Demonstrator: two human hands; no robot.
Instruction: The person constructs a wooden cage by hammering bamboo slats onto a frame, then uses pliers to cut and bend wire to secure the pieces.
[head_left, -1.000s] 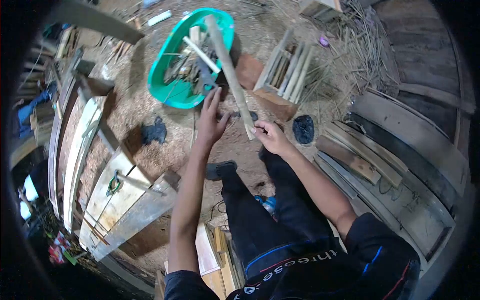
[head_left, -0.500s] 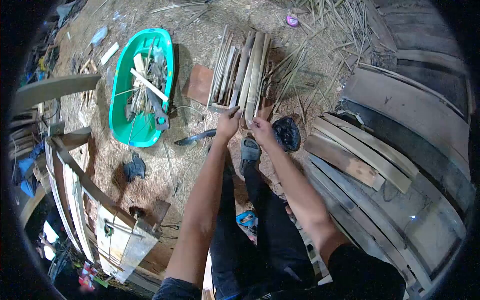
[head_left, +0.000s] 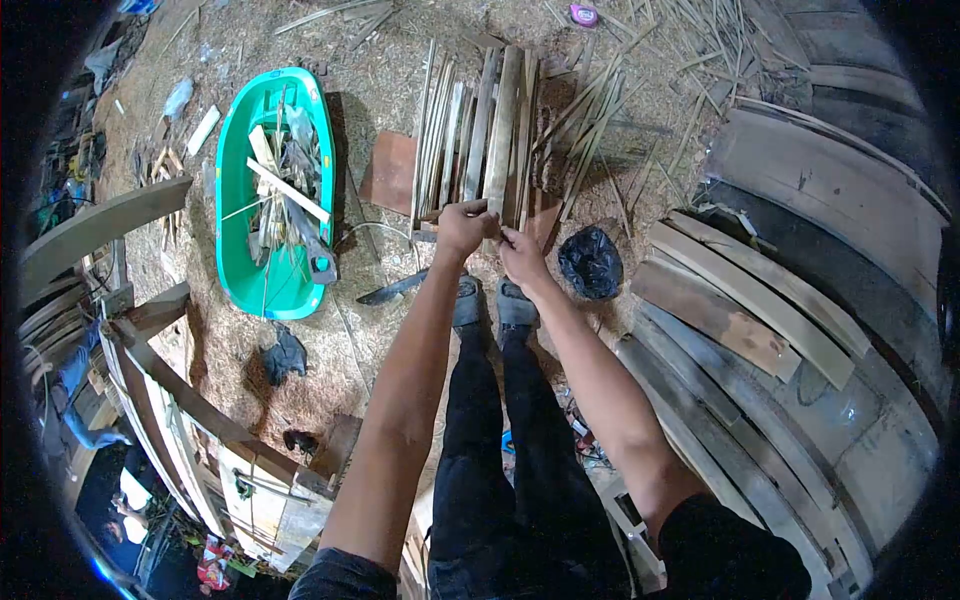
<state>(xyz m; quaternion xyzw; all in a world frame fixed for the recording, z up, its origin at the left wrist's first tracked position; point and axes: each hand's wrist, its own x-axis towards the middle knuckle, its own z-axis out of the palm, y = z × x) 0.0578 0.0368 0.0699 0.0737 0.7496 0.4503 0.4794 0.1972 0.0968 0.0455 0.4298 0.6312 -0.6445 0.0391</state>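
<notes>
My left hand [head_left: 466, 229] is closed at the near end of a long wooden slat [head_left: 503, 120], its thumb pointing right. Close beside it, my right hand [head_left: 523, 256] pinches the same end with its fingertips. The slat stretches away from me over a row of thinner wooden strips [head_left: 447, 130], which lie side by side on the ground. Whether the left fingers also touch a neighbouring strip is hidden. Below the hands are my two shoes [head_left: 515, 305], and a dark blade-like piece [head_left: 392, 288] lies to their left.
A green tub [head_left: 228, 190] with wood scraps and a saw stands at left. A black plastic bag [head_left: 590, 262] lies right of my hands. Planks [head_left: 745, 300] are stacked at right, wooden frames [head_left: 200, 400] at lower left. A pink tape measure [head_left: 583, 15] lies far off amid loose sticks.
My feet now stand side by side; before, one was ahead of the other. The view has shifted slightly. Both hands remain at the slat's near end, a little closer together.
</notes>
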